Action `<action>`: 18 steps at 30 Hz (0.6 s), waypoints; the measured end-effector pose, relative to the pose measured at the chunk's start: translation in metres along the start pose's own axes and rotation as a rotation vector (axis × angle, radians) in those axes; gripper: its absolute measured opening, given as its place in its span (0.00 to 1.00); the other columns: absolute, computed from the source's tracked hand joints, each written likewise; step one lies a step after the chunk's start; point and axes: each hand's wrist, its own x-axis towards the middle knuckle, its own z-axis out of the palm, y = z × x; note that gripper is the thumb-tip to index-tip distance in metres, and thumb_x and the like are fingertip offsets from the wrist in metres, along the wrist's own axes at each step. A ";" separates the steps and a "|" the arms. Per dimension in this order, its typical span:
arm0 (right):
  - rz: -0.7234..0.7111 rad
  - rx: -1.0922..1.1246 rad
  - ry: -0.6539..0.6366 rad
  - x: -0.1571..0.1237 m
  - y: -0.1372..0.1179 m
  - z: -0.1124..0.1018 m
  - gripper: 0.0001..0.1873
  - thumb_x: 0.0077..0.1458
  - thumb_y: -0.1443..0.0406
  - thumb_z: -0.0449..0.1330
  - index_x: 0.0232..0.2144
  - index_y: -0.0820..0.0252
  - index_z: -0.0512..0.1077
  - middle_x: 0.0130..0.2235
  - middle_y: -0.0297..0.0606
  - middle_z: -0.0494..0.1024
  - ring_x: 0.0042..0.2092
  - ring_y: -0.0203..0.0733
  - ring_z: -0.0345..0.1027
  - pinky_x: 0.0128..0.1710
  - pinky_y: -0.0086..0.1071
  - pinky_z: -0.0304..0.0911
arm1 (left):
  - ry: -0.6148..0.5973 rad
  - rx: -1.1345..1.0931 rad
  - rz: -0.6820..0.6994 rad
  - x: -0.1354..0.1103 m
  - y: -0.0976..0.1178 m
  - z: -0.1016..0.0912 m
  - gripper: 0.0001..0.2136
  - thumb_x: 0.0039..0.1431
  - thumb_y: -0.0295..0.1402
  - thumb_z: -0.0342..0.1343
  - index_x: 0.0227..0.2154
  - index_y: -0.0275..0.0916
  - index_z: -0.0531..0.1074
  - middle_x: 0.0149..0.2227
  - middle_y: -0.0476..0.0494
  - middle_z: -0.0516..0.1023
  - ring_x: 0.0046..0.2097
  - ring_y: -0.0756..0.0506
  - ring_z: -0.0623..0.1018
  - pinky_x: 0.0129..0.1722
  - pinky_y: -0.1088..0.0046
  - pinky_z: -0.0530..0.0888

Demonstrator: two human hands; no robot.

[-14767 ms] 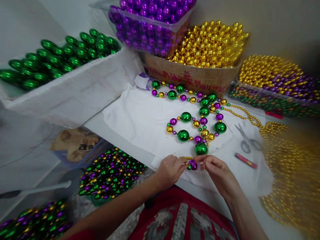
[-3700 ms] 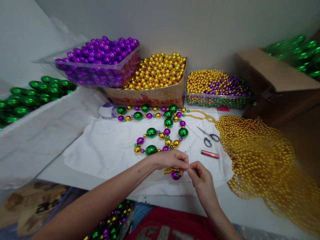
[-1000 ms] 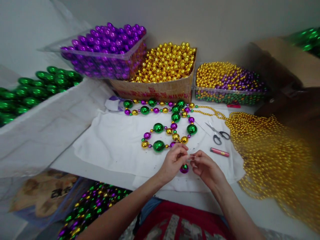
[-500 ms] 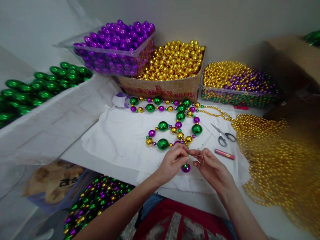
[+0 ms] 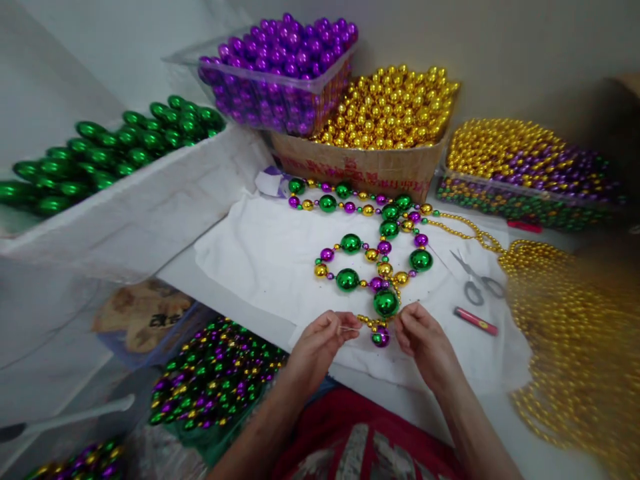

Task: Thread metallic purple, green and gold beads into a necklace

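Observation:
A long strand of big green, purple and gold beads (image 5: 380,250) lies curled on a white cloth (image 5: 260,257). Its near end hangs between my hands, with a large green bead (image 5: 386,303) and a purple bead (image 5: 380,337) on it. My left hand (image 5: 320,343) is pinched shut on a thin thread or needle that runs towards the strand's end. My right hand (image 5: 425,340) is closed in a pinch on the strand just right of the purple bead.
At the back stand a clear tub of purple balls (image 5: 285,63), a cardboard box of gold balls (image 5: 365,170) and a tray of small mixed beads (image 5: 525,173). Green balls (image 5: 110,150) fill a white box at left. Scissors (image 5: 475,283), a red lighter (image 5: 475,321) and gold strands (image 5: 575,333) lie right.
My hands have drawn a little apart, the left moving left with the thread. A large green bead now shows at the strand's end. My head has turned left.

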 end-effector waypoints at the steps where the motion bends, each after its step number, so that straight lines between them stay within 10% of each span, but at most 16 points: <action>1: -0.001 -0.093 -0.004 -0.002 0.000 0.002 0.12 0.57 0.56 0.53 0.28 0.57 0.59 0.24 0.29 0.60 0.22 0.31 0.47 0.19 0.27 0.40 | -0.019 -0.119 -0.028 0.000 0.000 0.002 0.08 0.57 0.32 0.55 0.25 0.35 0.68 0.38 0.41 0.74 0.45 0.43 0.72 0.50 0.64 0.65; 9: -0.045 -0.805 -0.119 -0.026 -0.017 0.016 0.04 0.53 0.68 0.55 0.26 0.57 0.66 0.27 0.34 0.69 0.31 0.39 0.58 0.32 0.33 0.45 | 0.083 -0.598 -0.245 -0.002 -0.019 0.001 0.11 0.62 0.27 0.47 0.22 0.36 0.62 0.19 0.54 0.57 0.24 0.53 0.65 0.45 0.67 0.70; 14: -0.124 -1.147 -0.459 -0.037 -0.057 0.029 0.06 0.57 0.69 0.52 0.29 0.56 0.66 0.28 0.34 0.71 0.30 0.38 0.61 0.30 0.32 0.45 | -0.009 -0.570 -0.289 -0.014 0.014 0.015 0.12 0.60 0.27 0.48 0.21 0.37 0.59 0.19 0.55 0.51 0.23 0.54 0.61 0.33 0.74 0.69; 18: -0.334 -1.155 -0.468 -0.037 -0.072 0.030 0.06 0.58 0.67 0.54 0.28 0.55 0.68 0.26 0.34 0.70 0.28 0.38 0.59 0.28 0.32 0.44 | -0.079 -0.500 -0.231 -0.024 0.037 0.021 0.12 0.58 0.27 0.51 0.21 0.37 0.58 0.19 0.55 0.50 0.22 0.53 0.60 0.31 0.73 0.67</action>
